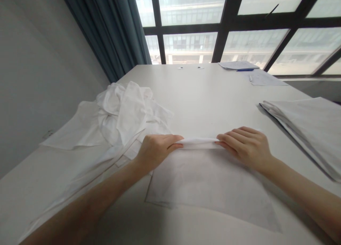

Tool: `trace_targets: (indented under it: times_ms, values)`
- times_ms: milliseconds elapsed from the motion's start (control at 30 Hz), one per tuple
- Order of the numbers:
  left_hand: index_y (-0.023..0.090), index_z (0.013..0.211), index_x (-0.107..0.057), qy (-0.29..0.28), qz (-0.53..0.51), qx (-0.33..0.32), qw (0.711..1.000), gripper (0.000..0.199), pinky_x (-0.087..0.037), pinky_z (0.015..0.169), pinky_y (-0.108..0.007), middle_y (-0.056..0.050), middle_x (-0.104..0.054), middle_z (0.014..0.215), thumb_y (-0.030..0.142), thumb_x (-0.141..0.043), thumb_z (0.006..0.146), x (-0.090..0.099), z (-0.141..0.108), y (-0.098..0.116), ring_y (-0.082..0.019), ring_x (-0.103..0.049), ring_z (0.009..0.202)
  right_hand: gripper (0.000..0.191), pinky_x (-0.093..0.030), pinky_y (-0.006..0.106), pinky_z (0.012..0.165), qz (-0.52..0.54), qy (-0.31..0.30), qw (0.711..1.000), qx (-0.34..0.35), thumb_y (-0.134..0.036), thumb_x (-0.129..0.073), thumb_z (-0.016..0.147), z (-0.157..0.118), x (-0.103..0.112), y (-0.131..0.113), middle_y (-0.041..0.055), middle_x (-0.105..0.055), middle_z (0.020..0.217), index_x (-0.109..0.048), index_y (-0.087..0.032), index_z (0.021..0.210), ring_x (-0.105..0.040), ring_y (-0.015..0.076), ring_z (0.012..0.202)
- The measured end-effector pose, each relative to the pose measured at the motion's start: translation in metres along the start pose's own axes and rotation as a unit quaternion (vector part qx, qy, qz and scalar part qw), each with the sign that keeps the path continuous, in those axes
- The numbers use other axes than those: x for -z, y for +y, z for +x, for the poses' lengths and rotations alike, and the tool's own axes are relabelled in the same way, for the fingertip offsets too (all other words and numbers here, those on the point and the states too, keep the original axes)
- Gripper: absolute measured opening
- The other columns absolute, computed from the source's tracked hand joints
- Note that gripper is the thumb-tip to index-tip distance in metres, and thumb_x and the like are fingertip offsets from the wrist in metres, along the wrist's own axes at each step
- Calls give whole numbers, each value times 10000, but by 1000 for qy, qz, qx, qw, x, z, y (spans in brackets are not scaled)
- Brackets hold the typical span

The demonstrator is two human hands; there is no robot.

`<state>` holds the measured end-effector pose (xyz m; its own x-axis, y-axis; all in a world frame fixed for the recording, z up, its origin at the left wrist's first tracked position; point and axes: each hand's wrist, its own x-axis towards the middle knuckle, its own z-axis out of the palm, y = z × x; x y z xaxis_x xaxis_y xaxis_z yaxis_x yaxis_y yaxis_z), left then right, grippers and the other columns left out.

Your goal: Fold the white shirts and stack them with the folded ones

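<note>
A thin white cloth [207, 181] hangs down toward the near side of the white table, its top edge folded over into a narrow band. My left hand [157, 149] pinches the left end of that band between thumb and fingers. At the band's right end, my right hand [243, 143] grips the cloth with its fingers pressed together. The band is stretched straight between both hands. Crumpled white fabric [130, 113] lies just beyond and left of my left hand, with more of it trailing under my left forearm.
Folded white cloth [311, 120] rests on a dark-edged item at the right of the table [202, 96]. Papers [237, 65] and a blue pen [245, 70] lie at the far right, near the windows. A blue curtain [114, 28] hangs behind the far left.
</note>
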<state>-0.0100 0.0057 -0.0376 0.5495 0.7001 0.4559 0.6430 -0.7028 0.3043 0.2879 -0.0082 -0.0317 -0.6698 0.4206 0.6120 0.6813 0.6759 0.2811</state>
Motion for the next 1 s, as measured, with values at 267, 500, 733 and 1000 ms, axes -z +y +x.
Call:
trace_targets:
  times_ms: [267, 500, 733, 1000]
  values:
    - [165, 899, -760, 17, -220, 230, 948, 319, -448, 649, -239, -24, -747, 840, 454, -665, 801, 1, 8, -22, -177, -624, 736, 218, -414, 280, 626, -8, -6, 998, -60, -370, -613, 928, -10, -8, 28, 11, -691, 683, -656, -193, 809, -616, 150, 609]
    - [164, 878, -779, 118, -216, 264, 933, 360, -362, 522, -231, -10, -701, 724, 479, -744, 706, 1, 8, -19, -116, -446, 558, 292, -415, 280, 558, 94, -55, 974, -197, -436, -505, 969, -23, -20, 43, 28, -673, 711, -643, -215, 839, -606, 165, 598]
    - [145, 935, -761, 76, -276, 254, 924, 388, -465, 659, -244, -53, -729, 854, 491, -673, 781, -1, 9, -36, -170, -598, 735, 277, -428, 281, 512, 243, -73, 926, -280, -458, -515, 944, -21, -23, 45, 11, -645, 686, -633, -226, 849, -538, 148, 537]
    - [122, 1012, -759, 65, -349, 297, 886, 528, -460, 574, -230, -63, -701, 779, 564, -738, 723, -2, 7, -39, -144, -574, 642, 294, -455, 290, 525, 277, -66, 905, -316, -491, -547, 914, -23, -25, 45, 25, -669, 715, -649, -221, 855, -563, 158, 572]
